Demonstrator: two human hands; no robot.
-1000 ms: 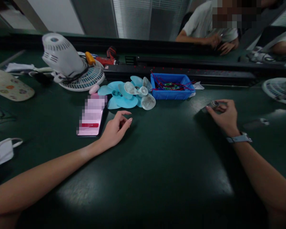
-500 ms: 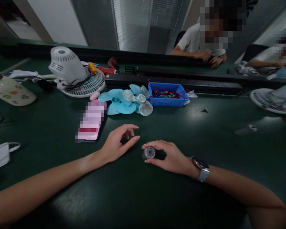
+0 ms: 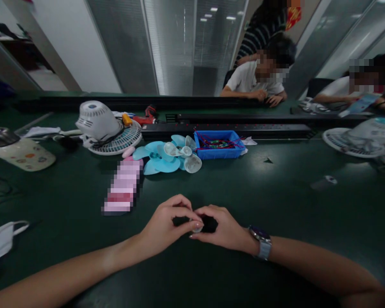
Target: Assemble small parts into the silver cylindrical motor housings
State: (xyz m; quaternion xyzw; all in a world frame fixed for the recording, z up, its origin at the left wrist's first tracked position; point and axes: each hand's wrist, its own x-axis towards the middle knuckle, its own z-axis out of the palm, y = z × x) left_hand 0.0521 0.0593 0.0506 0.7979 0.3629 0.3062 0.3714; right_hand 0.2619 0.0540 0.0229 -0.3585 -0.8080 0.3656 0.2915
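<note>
While right fingers [image 3: 208, 237] still hold the cylinder [image 3: 197, 229], left fingers [image 3: 186, 227] now pinch it.

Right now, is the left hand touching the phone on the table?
Apart. The head view shows a strip of bare green tabletop between the left hand and the phone.

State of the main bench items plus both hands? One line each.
left hand, at the small cylinder, grip unclear
right hand, holding the small cylinder
small cylinder, between both hands, mostly hidden
second cylinder, lying on its side, untouched
phone, lying flat, screen lit
blue bin, open, holding wires
fan blades, loose, overlapping
left fan, grille down
</note>
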